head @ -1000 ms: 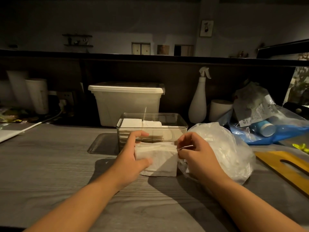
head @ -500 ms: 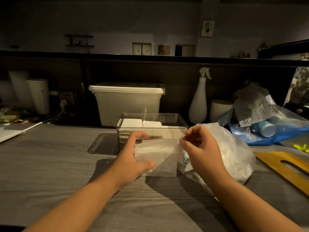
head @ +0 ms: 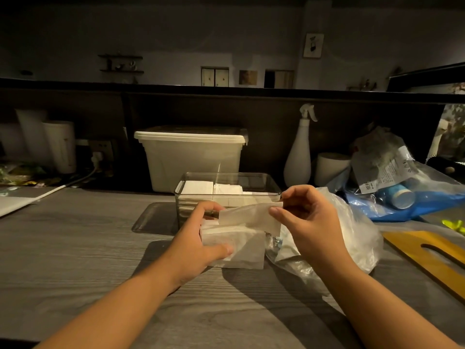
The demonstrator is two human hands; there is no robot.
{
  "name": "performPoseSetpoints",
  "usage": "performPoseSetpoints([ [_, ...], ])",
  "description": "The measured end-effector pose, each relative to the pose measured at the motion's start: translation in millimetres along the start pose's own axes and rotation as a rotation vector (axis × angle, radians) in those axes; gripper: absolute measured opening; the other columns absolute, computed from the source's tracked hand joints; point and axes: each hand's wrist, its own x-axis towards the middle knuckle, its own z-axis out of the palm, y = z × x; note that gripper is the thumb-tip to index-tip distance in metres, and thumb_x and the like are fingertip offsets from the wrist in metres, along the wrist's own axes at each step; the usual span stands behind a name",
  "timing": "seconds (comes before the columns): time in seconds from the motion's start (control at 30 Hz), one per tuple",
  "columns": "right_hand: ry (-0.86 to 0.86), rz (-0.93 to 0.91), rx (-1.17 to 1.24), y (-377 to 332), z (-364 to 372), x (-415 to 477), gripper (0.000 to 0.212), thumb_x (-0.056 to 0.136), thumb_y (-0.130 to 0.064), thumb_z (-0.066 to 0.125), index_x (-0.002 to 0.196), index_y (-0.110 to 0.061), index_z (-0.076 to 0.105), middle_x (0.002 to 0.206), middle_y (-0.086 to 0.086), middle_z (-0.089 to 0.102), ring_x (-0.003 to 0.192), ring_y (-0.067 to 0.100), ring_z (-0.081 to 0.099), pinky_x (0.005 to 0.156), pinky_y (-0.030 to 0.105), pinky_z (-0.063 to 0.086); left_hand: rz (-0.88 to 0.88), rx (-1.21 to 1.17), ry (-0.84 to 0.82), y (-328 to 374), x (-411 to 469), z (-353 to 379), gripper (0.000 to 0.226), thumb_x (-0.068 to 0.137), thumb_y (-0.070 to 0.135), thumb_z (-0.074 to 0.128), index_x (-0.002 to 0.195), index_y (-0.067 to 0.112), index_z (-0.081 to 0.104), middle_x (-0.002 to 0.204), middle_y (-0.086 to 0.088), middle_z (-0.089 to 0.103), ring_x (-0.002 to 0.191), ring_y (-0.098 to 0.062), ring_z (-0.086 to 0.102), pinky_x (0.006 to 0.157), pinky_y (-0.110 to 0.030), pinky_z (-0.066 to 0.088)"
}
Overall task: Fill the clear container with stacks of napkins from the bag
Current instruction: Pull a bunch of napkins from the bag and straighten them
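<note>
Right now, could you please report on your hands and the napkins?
Left hand grips napkin stack. Right hand pinches its top sheet, lifted. Clear container behind, partly filled; nothing in the way.

right hand (head: 305, 217) | raised | peeling top sheet (head: 251, 215) off napkin stack (head: 241, 248)

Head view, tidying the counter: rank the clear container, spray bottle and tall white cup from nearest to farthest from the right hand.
1. Clear container, just beyond the right hand.
2. Spray bottle, farther back, right.
3. Tall white cup, far left.
</note>
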Motion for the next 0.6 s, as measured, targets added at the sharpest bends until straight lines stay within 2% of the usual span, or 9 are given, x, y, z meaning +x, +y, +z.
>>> performPoseSetpoints([
  [0.07,-0.020,0.006,-0.058,1,1,0,0.030,0.077,-0.012,0.082,0.099,-0.022,0.064,0.088,-0.003,0.069,0.082,0.011,0.067,0.075,0.023,0.058,0.003,-0.002,0.004,-1,1,0,0.064,0.075,-0.004,0.080,0.117,0.035,0.051,0.113,-0.005,0.061,0.093,-0.024,0.068,0.075,-0.034,0.061],
  [0.17,-0.115,0.116,-0.152,5,2,0,0.034,0.078,-0.021,0.082,0.104,-0.029,0.061,0.098,-0.007,0.065,0.086,0.011,0.064,0.069,0.021,0.058,0.002,0.011,0.016,-3,3,0,0.060,0.075,-0.004,0.080,0.114,0.033,0.054,0.113,-0.005,0.062,0.094,-0.024,0.069,0.076,-0.036,0.061],
  [0.23,-0.168,0.167,-0.184,9,3,0,0.027,0.083,-0.026,0.078,0.106,-0.031,0.064,0.103,-0.009,0.066,0.093,0.011,0.065,0.071,0.022,0.059,0.009,0.015,0.022,-4,4,0,0.057,0.075,-0.004,0.079,0.112,0.031,0.055,0.112,-0.006,0.063,0.094,-0.026,0.069,0.076,-0.038,0.062],
  [0.33,-0.118,0.081,-0.176,10,-1,1,0.013,0.088,-0.027,0.073,0.100,-0.023,0.071,0.091,-0.006,0.072,0.088,0.011,0.069,0.068,0.020,0.057,0.024,0.020,0.027,-5,4,1,0.052,0.076,-0.006,0.078,0.110,0.027,0.057,0.109,-0.006,0.064,0.088,-0.023,0.068,0.071,-0.034,0.061],
  [0.4,-0.079,0.036,-0.027,2,-3,1,0.011,0.085,-0.025,0.074,0.093,-0.018,0.071,0.085,-0.003,0.072,0.084,0.010,0.069,0.066,0.021,0.055,0.029,0.043,0.042,-5,4,1,0.049,0.077,-0.005,0.078,0.109,0.026,0.058,0.108,-0.004,0.063,0.087,-0.022,0.067,0.070,-0.031,0.060],
  [0.47,-0.114,0.053,0.160,-7,-5,1,0.016,0.078,-0.029,0.079,0.087,-0.018,0.070,0.083,-0.003,0.072,0.083,0.011,0.069,0.065,0.024,0.055,0.032,0.057,0.063,-5,4,1,0.048,0.077,-0.003,0.079,0.107,0.029,0.059,0.109,-0.002,0.063,0.090,-0.021,0.067,0.071,-0.029,0.059],
  [0.53,-0.242,0.097,0.284,-12,-5,1,0.018,0.072,-0.030,0.086,0.079,-0.023,0.071,0.082,0.000,0.070,0.083,0.017,0.068,0.068,0.028,0.056,0.024,0.076,0.080,-6,4,0,0.046,0.078,0.000,0.079,0.106,0.031,0.060,0.109,-0.001,0.062,0.090,-0.018,0.065,0.067,-0.022,0.056],
  [0.6,-0.391,0.151,0.380,-14,-4,-1,0.013,0.067,-0.025,0.082,0.075,-0.024,0.071,0.081,0.005,0.067,0.080,0.021,0.066,0.065,0.029,0.056,0.013,0.093,0.074,-4,6,1,0.044,0.079,0.000,0.077,0.106,0.029,0.059,0.109,-0.003,0.061,0.089,-0.017,0.064,0.062,-0.019,0.054],
])
